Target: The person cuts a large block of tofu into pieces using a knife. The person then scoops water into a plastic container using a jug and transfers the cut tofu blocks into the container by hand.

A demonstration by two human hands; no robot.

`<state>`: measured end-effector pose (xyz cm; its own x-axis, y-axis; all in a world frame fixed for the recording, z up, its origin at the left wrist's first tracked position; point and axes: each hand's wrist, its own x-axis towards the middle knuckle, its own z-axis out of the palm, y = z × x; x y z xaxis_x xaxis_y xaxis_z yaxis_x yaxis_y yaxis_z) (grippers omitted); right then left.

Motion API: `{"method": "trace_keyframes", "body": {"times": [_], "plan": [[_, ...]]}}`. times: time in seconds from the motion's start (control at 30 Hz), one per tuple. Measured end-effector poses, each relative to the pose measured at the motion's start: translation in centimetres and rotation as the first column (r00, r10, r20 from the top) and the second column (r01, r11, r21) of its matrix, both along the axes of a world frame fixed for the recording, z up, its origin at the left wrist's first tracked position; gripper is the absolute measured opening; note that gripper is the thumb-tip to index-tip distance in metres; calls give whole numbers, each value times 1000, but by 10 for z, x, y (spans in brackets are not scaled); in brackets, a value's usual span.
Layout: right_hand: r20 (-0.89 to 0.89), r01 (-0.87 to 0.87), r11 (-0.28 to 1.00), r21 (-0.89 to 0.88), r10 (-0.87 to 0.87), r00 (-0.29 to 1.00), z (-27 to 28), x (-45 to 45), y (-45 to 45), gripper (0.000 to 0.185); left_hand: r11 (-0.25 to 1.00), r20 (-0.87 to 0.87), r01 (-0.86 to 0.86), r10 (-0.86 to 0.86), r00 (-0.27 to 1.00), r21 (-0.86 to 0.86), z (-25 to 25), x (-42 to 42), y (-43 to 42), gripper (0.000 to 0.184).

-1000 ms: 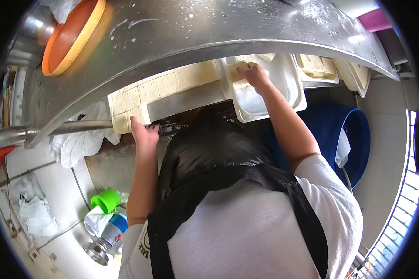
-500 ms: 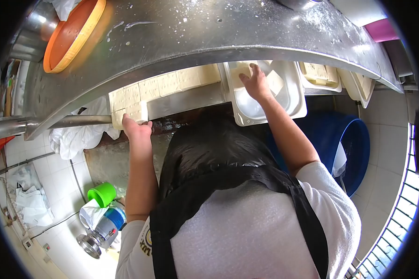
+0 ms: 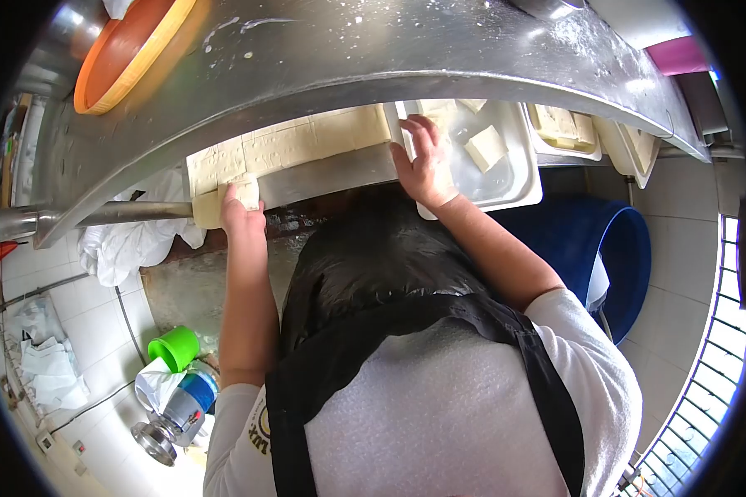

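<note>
A slab of pale tofu [image 3: 311, 139], scored into blocks, lies on a metal surface below the steel shelf. At its left front corner, my left hand [image 3: 242, 217] is closed around a small tofu block [image 3: 244, 190], thumb on top. My right hand [image 3: 427, 170] hovers at the left side of a white plastic tray [image 3: 525, 184], fingers apart and nothing visible in them. Inside the tray lies a loose tofu block [image 3: 486, 149], with further pieces behind it, partly hidden by my hand and the shelf edge.
The steel shelf [image 3: 373, 58] overhangs the tofu. On it rests an orange round tray [image 3: 128, 58]. More tofu containers [image 3: 568, 132] stand to the right, above a blue barrel [image 3: 626, 273]. A green bucket [image 3: 174, 348] sits at lower left.
My right hand has moved left, from over the tray's inside to its left side. My left hand has come up slightly and now grips a block at the slab's corner.
</note>
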<state>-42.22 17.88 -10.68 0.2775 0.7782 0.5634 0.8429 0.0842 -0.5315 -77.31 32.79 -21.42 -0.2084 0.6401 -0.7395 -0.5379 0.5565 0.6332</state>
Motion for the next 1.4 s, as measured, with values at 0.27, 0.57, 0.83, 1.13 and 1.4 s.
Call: {"method": "trace_keyframes", "body": {"times": [0.27,0.57,0.83,1.13,1.4], "plan": [[-349,-437,867,-240,343,872,-13,-67,18,34,994,105,-21,10,994,111,10,-11,-52,47],[-716,-636,536,-555,80,693,-45,-147,68,66,879,254,404,-463,849,253,19,-2,-86,41],[-993,-659,746,-92,-24,112,6,-92,28,74,670,287,524,-720,632,526,103,62,-82,45],[-983,-177,967,-182,-185,-1,31,52,-42,47,276,-84,856,-935,344,436,126,102,-80,53],[-877,-149,887,-437,-383,292,-10,107,-77,50,528,-165,829,-815,556,184,86,22,-90,42]]}}
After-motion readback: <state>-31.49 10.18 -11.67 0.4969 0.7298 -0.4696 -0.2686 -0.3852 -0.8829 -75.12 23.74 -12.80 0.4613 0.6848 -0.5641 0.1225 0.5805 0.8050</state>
